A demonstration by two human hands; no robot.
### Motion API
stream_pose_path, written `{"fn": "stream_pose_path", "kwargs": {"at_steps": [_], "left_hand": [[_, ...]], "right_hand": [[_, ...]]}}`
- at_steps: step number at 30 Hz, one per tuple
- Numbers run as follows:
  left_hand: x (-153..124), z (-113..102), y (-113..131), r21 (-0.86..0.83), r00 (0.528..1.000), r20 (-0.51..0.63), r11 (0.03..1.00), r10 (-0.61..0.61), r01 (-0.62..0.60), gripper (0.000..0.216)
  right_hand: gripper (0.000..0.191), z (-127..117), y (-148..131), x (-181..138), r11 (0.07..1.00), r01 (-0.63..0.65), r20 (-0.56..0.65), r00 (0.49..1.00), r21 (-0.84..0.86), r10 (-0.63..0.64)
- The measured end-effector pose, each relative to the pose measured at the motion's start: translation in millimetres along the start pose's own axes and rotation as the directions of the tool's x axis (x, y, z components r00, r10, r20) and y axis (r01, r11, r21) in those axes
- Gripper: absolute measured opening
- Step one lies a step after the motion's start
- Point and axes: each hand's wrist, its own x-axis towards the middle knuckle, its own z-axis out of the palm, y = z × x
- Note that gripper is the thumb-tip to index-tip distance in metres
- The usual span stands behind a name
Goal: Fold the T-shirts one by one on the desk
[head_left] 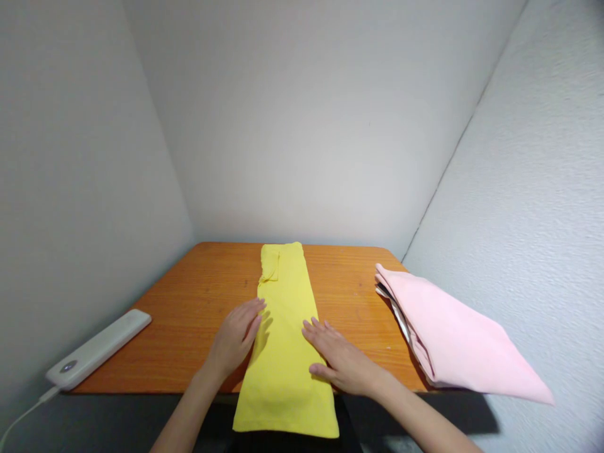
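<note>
A yellow garment [285, 340], folded into a long narrow strip, lies lengthwise on the wooden table, its near end hanging over the front edge. A small folded part, perhaps a sleeve, shows at its far left corner. My left hand [236, 336] is at the strip's left edge, fingers stretched out and thumb apart, with a shadow below them on the cloth. On the right edge, my right hand [340, 360] rests flat with its fingers spread. Neither hand grips the cloth.
Folded pink cloth [453, 333] with white and dark layers lies at the table's right side, overhanging the front edge. A long white device [101, 347] with a cable sits at the left edge. Grey-white walls enclose the wooden table [349, 270] behind and on both sides.
</note>
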Motion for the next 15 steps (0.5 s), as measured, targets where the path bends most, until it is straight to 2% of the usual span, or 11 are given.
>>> {"fn": "stream_pose_path", "kwargs": {"at_steps": [3,5,7,9,11,13,15], "left_hand": [[-58.7,-11.2,14.5,0.021,0.971,0.165,0.984,0.171,-0.177,0.044],[-80.1,-12.8,19.4,0.057,0.916,0.282,0.949,0.284,-0.311,0.058],[-90.9,-11.9,20.8,0.091,0.878,0.34,0.917,0.337,-0.388,0.081],[-96.6,-10.0,19.6,0.146,0.871,0.37,0.905,0.324,-0.399,0.092],[-100.0,-7.3,16.6,0.228,0.873,0.378,0.883,0.307,-0.409,0.082],[-101.9,-3.4,12.5,0.32,0.881,0.344,0.841,0.326,-0.436,0.076],[-102.1,1.5,7.9,0.385,0.876,0.277,0.79,0.394,-0.477,0.078]], "right_hand": [[0.084,4.5,-0.5,-26.8,0.997,0.052,0.073,0.996,0.054,-0.056],[0.084,6.5,2.7,-34.0,0.997,0.061,0.064,0.996,0.048,-0.064],[0.082,7.9,6.8,-36.0,0.997,0.077,0.049,0.996,0.021,-0.078],[0.083,8.8,10.4,-36.1,0.996,0.093,0.045,0.995,-0.012,-0.093],[0.087,8.6,12.7,-36.3,0.994,0.106,0.048,0.993,-0.038,-0.104],[0.092,7.2,13.5,-37.3,0.992,0.119,0.051,0.992,-0.051,-0.116],[0.099,5.5,13.2,-38.5,0.988,0.14,0.055,0.989,-0.071,-0.137]]}}
